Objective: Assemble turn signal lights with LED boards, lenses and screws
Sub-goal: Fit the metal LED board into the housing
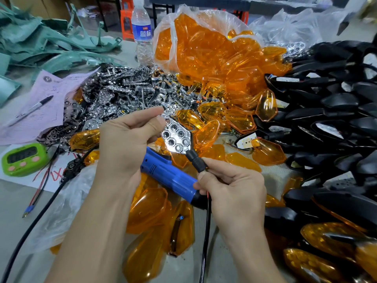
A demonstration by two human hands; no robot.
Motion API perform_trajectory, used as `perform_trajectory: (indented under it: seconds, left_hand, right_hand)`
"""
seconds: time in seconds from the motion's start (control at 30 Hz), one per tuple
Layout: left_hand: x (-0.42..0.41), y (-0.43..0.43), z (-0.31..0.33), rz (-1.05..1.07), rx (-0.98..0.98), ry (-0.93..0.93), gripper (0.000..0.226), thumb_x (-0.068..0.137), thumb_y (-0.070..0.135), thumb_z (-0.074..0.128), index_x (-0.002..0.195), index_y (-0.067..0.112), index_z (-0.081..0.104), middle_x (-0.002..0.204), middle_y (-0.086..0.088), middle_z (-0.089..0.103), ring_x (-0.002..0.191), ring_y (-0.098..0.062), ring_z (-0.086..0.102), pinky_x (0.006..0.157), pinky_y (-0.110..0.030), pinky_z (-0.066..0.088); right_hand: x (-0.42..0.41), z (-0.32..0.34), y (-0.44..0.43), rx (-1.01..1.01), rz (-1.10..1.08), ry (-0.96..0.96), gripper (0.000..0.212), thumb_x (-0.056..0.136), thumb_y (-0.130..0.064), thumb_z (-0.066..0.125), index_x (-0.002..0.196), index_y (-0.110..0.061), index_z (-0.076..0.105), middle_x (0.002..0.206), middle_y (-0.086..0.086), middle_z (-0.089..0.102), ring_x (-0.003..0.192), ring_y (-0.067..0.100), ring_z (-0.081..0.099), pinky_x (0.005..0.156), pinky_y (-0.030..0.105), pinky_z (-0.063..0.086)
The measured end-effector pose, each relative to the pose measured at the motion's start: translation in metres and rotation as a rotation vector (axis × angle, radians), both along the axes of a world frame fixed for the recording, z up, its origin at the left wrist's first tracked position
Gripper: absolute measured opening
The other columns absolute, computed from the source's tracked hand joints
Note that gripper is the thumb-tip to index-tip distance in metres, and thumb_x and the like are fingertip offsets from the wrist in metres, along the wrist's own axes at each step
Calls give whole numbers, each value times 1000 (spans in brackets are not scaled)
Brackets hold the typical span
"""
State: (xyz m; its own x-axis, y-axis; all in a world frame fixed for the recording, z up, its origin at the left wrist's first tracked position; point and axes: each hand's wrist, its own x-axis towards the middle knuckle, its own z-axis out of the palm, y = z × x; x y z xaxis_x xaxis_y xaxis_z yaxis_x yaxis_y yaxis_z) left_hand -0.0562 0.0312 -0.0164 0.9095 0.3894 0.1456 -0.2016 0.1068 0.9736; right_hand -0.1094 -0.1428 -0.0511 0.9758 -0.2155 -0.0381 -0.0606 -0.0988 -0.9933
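My left hand (130, 139) pinches the top of a chrome reflector (175, 135) with several hexagonal cups, seated in a black turn signal housing. My right hand (230, 186) grips the housing's black stem (196, 161), from which a thin red and black wire hangs down. A blue electric screwdriver (169, 174) lies on the table just below both hands. Loose orange lenses (206, 131) lie all around it. A heap of chrome reflectors (126, 92) sits behind my left hand, and black housings (330, 111) with white LED boards are piled on the right.
A clear bag of orange lenses (206, 43) stands at the back, with a water bottle (142, 31) left of it. A green timer (22, 159), pink paper with a marker (30, 111) and green plastic parts (40, 43) occupy the left. Finished lights (326, 242) lie at the lower right.
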Motion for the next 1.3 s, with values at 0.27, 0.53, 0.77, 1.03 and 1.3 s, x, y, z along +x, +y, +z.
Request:
perform_trajectory:
  seconds: [0.27,0.53,0.77,1.03,1.3]
  left_hand:
    - [2,-12,-6,152,158,-81,40,72,22,87,107,41,81,131,14,70,120,4,64,101,-35,56]
    - [1,-21,0,-222,-45,48,23,107,17,52,111,17,75,91,-5,74,79,-17,72,68,-35,61]
    - [1,-15,1,-224,-56,-52,22,103,7,55,111,11,75,91,-8,75,74,-17,69,63,-29,57]
    - [-1,-17,2,-288,0,-82,28,94,13,58,110,24,79,103,-8,78,100,-30,74,90,-52,58]
    - [0,-22,-2,-226,211,-127,28,99,26,56,114,41,74,111,9,78,105,-22,72,96,-45,59]
  right_hand:
    - [1,10,-2,224,121,-68,57,87,13,70,83,-43,83,76,6,79,63,19,74,59,22,56]
    - [1,10,-8,283,222,-89,46,83,15,72,94,-29,83,72,14,77,58,22,70,57,21,55]
    - [10,14,-14,-41,350,-99,27,78,-28,77,102,-41,75,75,0,78,63,13,73,63,25,57]
    - [32,33,11,-9,313,-172,19,104,-29,60,108,-26,78,80,-2,76,71,17,75,55,21,56]
    - [36,24,24,-96,156,-327,20,100,-35,58,99,-40,77,67,-1,68,60,26,65,55,50,56]
